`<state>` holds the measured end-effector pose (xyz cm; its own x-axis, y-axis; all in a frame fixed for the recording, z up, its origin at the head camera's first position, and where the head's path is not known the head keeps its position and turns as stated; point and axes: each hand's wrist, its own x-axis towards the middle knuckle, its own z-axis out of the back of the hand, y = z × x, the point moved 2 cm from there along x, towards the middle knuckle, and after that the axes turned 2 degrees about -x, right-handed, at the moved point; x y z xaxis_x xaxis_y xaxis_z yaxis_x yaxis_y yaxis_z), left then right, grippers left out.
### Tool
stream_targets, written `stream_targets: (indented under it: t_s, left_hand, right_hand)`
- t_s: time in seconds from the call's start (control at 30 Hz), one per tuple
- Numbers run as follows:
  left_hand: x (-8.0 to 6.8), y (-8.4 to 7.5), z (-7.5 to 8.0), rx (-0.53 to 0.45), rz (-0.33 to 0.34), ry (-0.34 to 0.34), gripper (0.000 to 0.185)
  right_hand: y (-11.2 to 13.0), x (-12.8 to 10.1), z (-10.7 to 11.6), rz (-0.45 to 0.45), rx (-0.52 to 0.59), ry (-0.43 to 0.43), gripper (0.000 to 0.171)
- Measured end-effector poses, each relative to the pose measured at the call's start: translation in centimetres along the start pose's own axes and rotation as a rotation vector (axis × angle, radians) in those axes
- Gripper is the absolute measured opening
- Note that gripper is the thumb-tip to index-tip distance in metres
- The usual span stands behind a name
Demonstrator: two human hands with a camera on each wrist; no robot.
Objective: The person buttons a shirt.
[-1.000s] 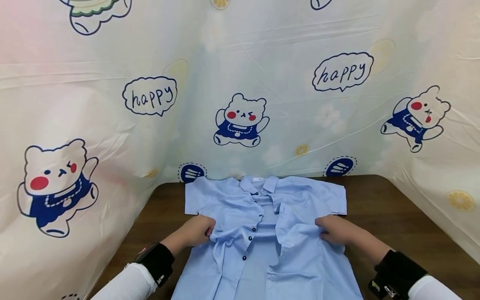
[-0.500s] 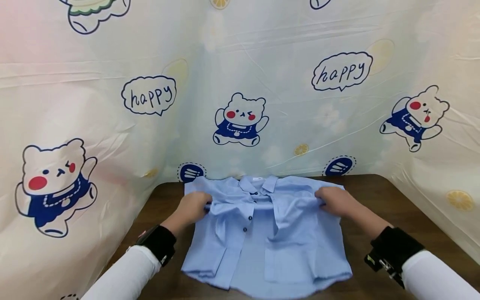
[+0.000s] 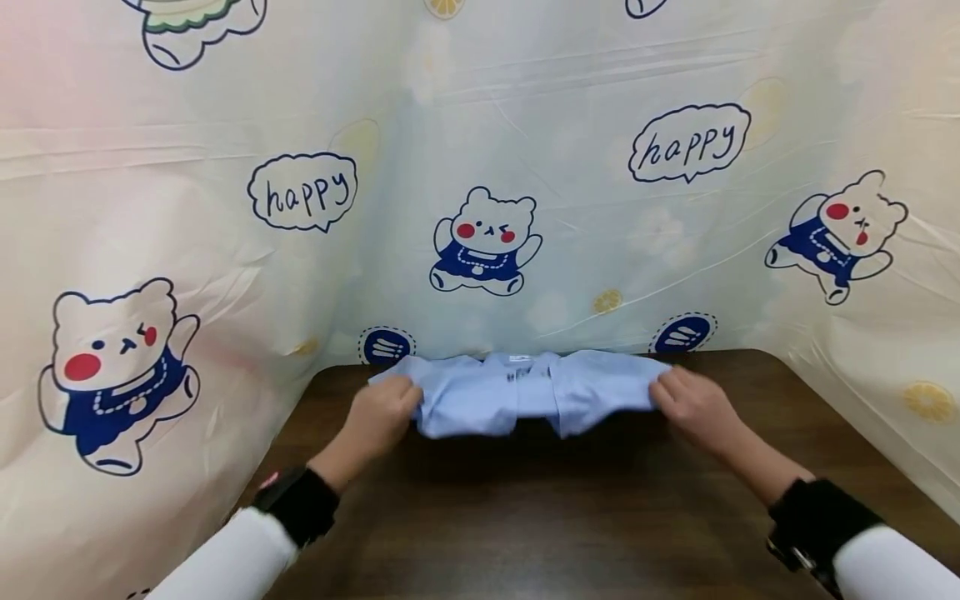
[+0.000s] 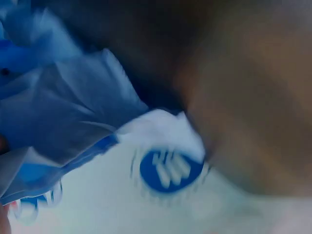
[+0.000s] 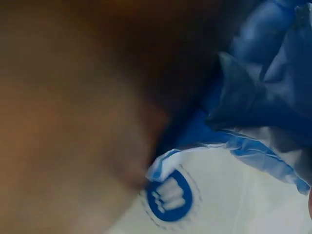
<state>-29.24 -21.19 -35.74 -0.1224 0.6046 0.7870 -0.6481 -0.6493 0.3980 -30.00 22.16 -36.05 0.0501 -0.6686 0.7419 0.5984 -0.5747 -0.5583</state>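
A light blue short-sleeved shirt is bunched into a narrow band near the table's far edge, its collar and white label at the back. My left hand grips its left side, and my right hand grips its right side. Dark shadow under the front fold suggests the cloth there is off the table. In the left wrist view, blue cloth hangs in folds beside the blurred left hand. The right wrist view shows the shirt's cloth beside the blurred right hand.
The dark brown wooden table spreads out in front of the shirt. Behind it and along both sides hangs a pale curtain printed with bears, orange slices and lettering.
Both hands have moved up and away toward the far edge with the shirt's sides. The lower part of the shirt has left the near table, and the shirt now forms a narrow band.
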Motion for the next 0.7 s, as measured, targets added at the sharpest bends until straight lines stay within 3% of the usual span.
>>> stream_targets:
  t_s: [0.1, 0.2, 0.33, 0.4, 0.47, 0.53, 0.7]
  left_hand:
    - [-2.8, -2.9, 0.9, -0.114, 0.007, 0.162, 0.019]
    - [-4.8, -5.0, 1.8, -0.206, 0.055, 0.369, 0.030]
    - [-6.2, -6.4, 3.1, -0.319, 0.140, 0.638, 0.037]
    - [-6.6, -6.7, 3.6, -0.360, 0.170, 0.733, 0.036]
    - [-7.1, -6.9, 4.0, -0.377, 0.173, 0.783, 0.037]
    - [-7.4, -7.2, 4.2, -0.377, 0.147, 0.802, 0.039]
    - [-8.2, -7.9, 4.2, -0.399, 0.065, 0.775, 0.041]
  right_hand:
    - [2.8, -2.3, 1.0, 0.072, 0.079, 0.160, 0.033]
    - [5.0, -4.2, 1.7, 0.087, 0.179, 0.337, 0.041]
    - [6.6, -5.9, 2.6, 0.028, 0.363, 0.512, 0.017]
    - [7.1, -6.5, 2.8, -0.009, 0.444, 0.580, 0.032]
    - [7.5, -6.9, 3.0, -0.038, 0.505, 0.638, 0.043]
    - [7.9, -7.1, 3.2, -0.057, 0.548, 0.678, 0.042]
    - [8.4, -7.3, 3.3, -0.078, 0.615, 0.721, 0.042]
